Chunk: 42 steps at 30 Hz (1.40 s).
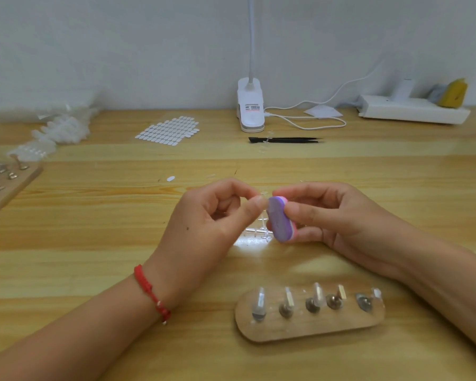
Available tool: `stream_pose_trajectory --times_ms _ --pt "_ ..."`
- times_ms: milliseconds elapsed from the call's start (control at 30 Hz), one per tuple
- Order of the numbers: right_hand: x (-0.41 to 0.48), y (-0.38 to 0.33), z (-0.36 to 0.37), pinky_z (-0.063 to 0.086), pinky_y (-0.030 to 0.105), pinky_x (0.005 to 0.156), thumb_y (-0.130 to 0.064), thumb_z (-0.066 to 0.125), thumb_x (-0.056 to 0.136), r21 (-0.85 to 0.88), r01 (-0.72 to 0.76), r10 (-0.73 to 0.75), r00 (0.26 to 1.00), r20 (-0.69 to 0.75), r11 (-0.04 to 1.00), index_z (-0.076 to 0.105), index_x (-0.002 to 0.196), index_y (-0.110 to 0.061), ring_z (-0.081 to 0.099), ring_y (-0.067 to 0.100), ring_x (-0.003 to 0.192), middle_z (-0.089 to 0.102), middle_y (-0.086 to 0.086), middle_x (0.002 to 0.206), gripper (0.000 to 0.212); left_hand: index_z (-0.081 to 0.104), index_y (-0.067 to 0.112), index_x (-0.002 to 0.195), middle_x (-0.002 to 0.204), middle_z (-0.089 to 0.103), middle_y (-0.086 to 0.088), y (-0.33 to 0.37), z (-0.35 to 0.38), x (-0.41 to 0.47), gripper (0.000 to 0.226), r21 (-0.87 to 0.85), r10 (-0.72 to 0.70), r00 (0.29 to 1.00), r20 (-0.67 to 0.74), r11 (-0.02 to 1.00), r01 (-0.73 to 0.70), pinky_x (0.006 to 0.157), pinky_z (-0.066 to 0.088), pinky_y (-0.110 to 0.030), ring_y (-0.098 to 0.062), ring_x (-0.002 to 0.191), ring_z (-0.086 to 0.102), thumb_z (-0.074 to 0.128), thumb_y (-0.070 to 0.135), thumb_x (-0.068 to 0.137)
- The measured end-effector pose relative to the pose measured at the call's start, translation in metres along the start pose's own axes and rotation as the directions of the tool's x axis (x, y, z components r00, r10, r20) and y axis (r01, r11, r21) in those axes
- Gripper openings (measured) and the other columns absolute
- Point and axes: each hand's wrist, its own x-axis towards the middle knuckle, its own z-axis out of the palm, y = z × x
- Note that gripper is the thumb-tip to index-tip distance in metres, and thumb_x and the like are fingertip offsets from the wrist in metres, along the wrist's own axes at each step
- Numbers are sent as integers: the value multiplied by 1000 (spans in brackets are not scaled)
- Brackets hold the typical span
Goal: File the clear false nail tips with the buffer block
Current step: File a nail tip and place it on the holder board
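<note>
Your left hand (204, 224) pinches a clear nail tip (262, 199) between thumb and forefinger. The tip sits at the upper end of the purple-and-pink buffer block (279, 220), which your right hand (330, 215) grips; contact is too blurred to confirm. From the hands: oval wooden stand (308, 331) with five pegs at 5 o'clock, black tweezers (286, 139) at 12, clip lamp (250, 108) beyond them, white tab sheet (168, 131) at 11.

One head cam: looks fwd & down, close over left hand (206, 224) & right hand (335, 215); desk (80, 243) runs to wall (121, 50) beyond them.
</note>
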Motion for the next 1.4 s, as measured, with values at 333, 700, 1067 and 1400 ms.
stream_pose_trajectory --times_ms 333,700,1067,1400 --pt "0 -2 -3 56 22 69 -24 74 70 9 -20 19 998 62 1000 79 96 -17 72 12 84 75 4 93 27 65 17 70 51 27 5 2 2 -2 14 65 72 997 -5 995 -71 48 26 -13 -7 48 25 64 28 78" --pt "2 -1 -3 56 21 67 -23 75 68 -8 -7 8 998 57 1000 79 94 -19 72 11 82 76 2 91 26 65 18 70 52 28 1 0 1 -1 14 108 88 996 -16 991 -85 48 26 -17 -10 49 26 65 30 78" --pt "1 -1 -3 56 21 65 -23 76 65 30 -8 8 1000 27 1000 80 88 -19 70 10 77 74 3 85 24 62 17 67 50 28 6 -2 0 3 18 74 38 996 -82 997 -32 46 25 -13 -6 46 25 71 27 78" --pt "1 -1 -4 57 21 67 -18 76 71 59 -5 5 1000 8 998 80 91 -19 71 11 80 75 4 89 20 62 22 66 53 27 -1 -2 1 -1 14 127 84 996 -42 989 -78 49 25 -13 -8 48 25 67 31 76"
